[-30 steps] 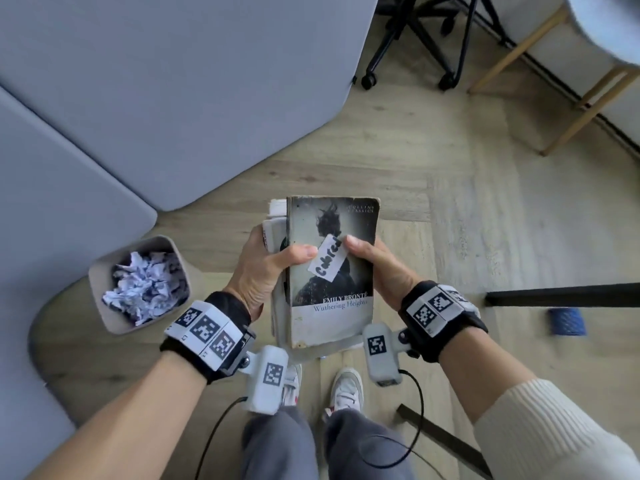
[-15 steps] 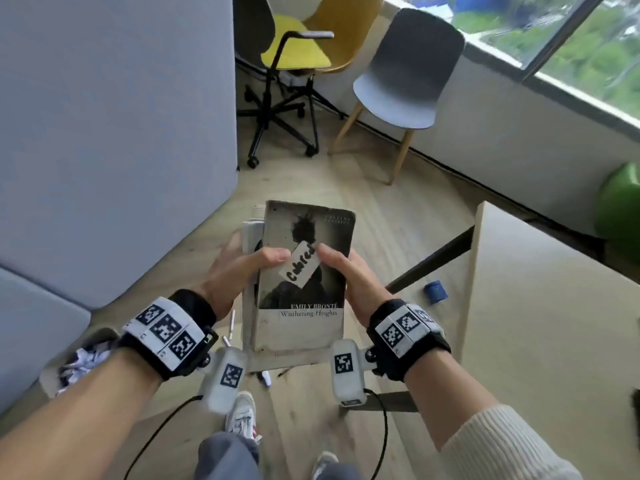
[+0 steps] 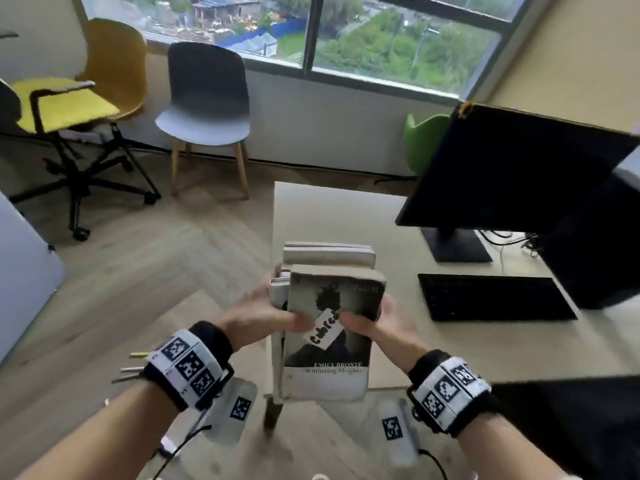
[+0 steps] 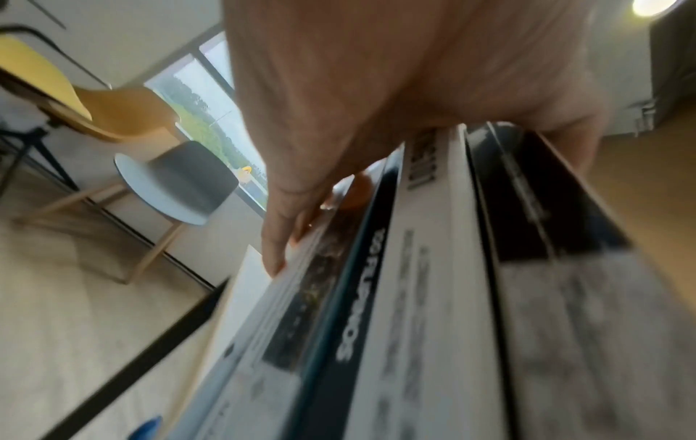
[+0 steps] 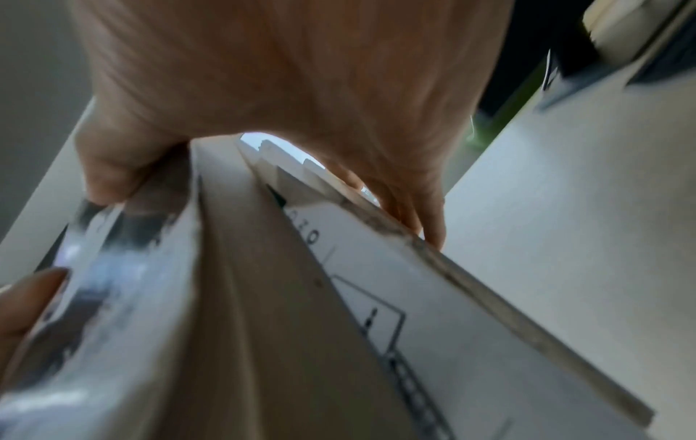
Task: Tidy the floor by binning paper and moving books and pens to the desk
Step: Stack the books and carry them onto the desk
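1. Three pens point(image 3: 133, 367) are lying on the floor point(image 3: 114, 289) at the far left, partly hidden behind the left wristband.
2. The left hand point(image 3: 258, 315) is gripping the left side of the stack of books point(image 3: 329, 341): its thumb is pressing on the top cover, and its fingers point(image 4: 277, 238) are curling round the spines and underneath (as the left wrist view is showing).
3. The stack of books is being held in the air between both hands, over the near left corner of the tabletop point(image 3: 346, 209). Whether its far end is touching the surface cannot be told.
4. The top book is showing the printed title "Wuthering Heights" (a white label point(image 3: 323, 329) with handwriting is sticking to its cover).
5. The right hand point(image 3: 379, 323) is clamping the right side of the stack, thumb on top beside the label, fingers point(image 5: 421, 214) wrapping beneath.
6. A keyboard point(image 3: 491, 297) is lying on the tabletop to the right, near a monitor point(image 3: 512, 174).
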